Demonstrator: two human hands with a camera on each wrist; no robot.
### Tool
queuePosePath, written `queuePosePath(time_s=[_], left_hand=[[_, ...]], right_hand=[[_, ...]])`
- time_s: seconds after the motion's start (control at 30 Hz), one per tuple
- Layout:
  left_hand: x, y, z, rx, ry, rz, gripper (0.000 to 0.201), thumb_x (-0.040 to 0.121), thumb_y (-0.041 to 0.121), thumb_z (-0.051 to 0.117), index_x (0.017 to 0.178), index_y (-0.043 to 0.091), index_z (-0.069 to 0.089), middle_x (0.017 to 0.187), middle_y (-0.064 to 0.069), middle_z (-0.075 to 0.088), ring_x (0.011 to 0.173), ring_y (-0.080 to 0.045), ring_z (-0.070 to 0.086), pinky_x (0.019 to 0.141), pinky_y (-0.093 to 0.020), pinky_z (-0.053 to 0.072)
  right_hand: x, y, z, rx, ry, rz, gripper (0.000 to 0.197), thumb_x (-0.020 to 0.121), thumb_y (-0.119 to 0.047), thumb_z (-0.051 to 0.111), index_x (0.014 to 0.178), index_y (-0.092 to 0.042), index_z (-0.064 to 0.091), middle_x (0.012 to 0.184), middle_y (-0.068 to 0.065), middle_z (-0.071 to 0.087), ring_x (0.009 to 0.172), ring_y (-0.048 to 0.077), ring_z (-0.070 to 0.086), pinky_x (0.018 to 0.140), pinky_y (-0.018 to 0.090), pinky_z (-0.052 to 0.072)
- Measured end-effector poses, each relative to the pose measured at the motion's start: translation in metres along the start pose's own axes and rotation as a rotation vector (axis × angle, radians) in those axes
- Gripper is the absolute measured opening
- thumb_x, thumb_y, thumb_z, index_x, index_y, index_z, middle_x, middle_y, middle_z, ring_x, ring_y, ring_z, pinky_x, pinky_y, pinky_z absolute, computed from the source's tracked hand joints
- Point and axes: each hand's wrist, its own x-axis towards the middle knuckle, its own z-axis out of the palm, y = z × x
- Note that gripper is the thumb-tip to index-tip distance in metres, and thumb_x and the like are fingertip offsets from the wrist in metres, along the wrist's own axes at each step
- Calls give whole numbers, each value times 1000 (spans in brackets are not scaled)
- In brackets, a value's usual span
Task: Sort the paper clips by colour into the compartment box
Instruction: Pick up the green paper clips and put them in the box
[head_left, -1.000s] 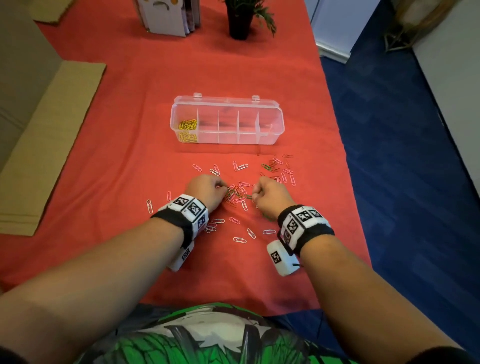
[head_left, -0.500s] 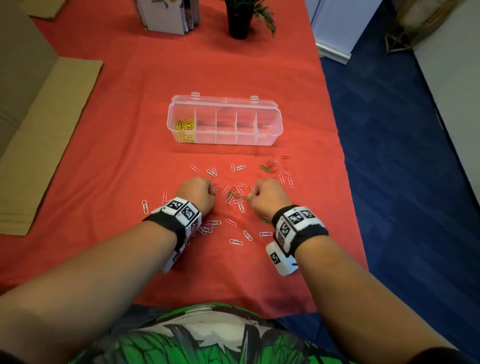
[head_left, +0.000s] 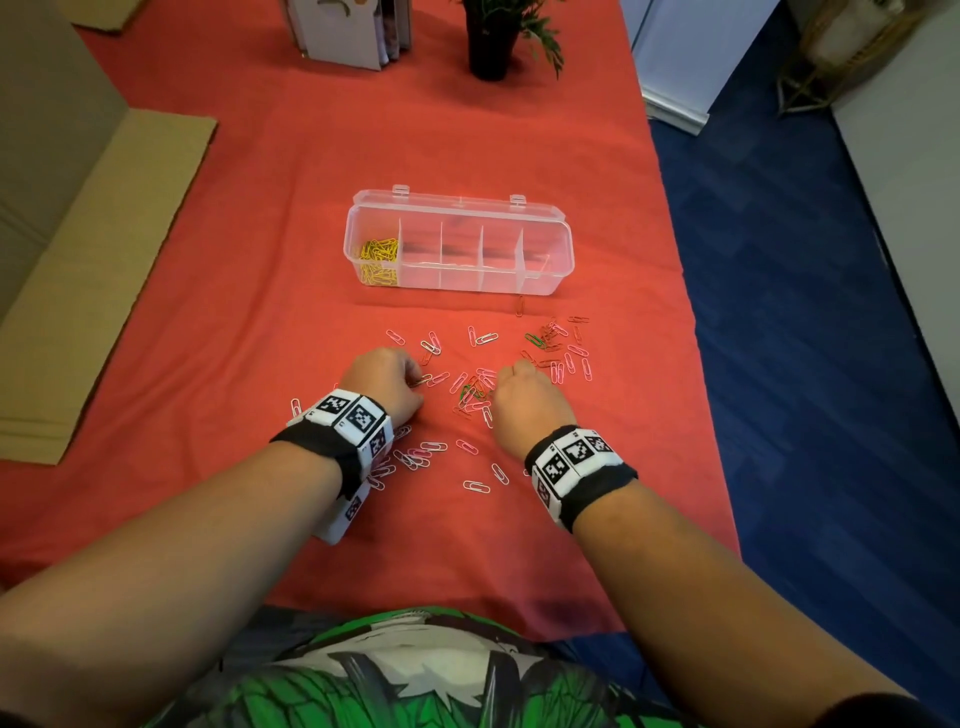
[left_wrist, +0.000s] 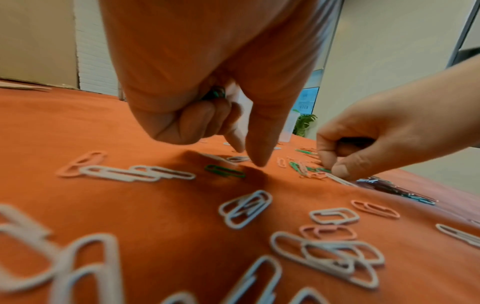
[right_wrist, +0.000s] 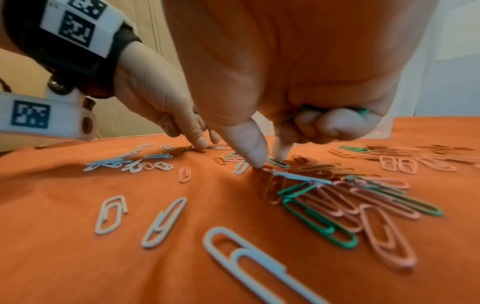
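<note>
A clear compartment box (head_left: 545, 228) lies open on the red cloth, with yellow clips (head_left: 379, 260) in its leftmost compartment. Loose white, pink and green paper clips (head_left: 483, 395) are scattered in front of it. My left hand (left_wrist: 249, 156) grips green clips (left_wrist: 215, 94) in its curled fingers, while its thumb and index point down beside a green clip (left_wrist: 224, 170) on the cloth. My right hand (right_wrist: 269, 162) also holds green clips (right_wrist: 361, 112) in its curled fingers. Its thumb and index tips press on a green clip (right_wrist: 278, 163) in the pile.
Flat cardboard (head_left: 93, 280) lies at the left of the table. A potted plant (head_left: 491, 36) and a stand of books (head_left: 348, 31) are at the far end. The table's right edge (head_left: 691, 332) drops to blue carpet.
The left hand has shifted slightly left and toward me. The right hand stays over the same pile of clips. The box has not moved.
</note>
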Motion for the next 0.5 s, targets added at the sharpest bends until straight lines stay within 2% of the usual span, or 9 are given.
queuePosePath(time_s=[0.13,0.3,0.4,0.5], left_hand=[[-3,-17,-6,8,-65,-68,29,63,18,82,79,26,58,77,4,56,75,-15,54,67,-23,40],[-8,-25,-12,-28,-77,-91,32,61,16,84,83,22,61,68,12,47,74,-14,52,68,-23,39],[-10,-25,-16,4,-55,-80,26,63,20,82,78,23,61,73,6,54,74,-15,53,66,-23,38],[-12,-27,-15,122,-46,-61,19,67,29,79,77,22,64,82,0,65,81,-19,60,68,-23,42]], right_hand=[[-2,-8,3,-28,17,-11,29,83,-3,45,111,0,50,114,17,50,104,35,54,83,43,50],[3,-10,3,91,31,19,31,84,-12,53,112,-1,51,114,17,51,105,35,55,88,41,48],[4,-7,4,77,53,35,30,84,-15,55,111,-1,52,112,16,52,103,35,55,87,42,49],[-2,-13,6,-7,44,-11,28,84,-8,50,110,-1,52,111,17,52,101,35,56,81,42,50]])
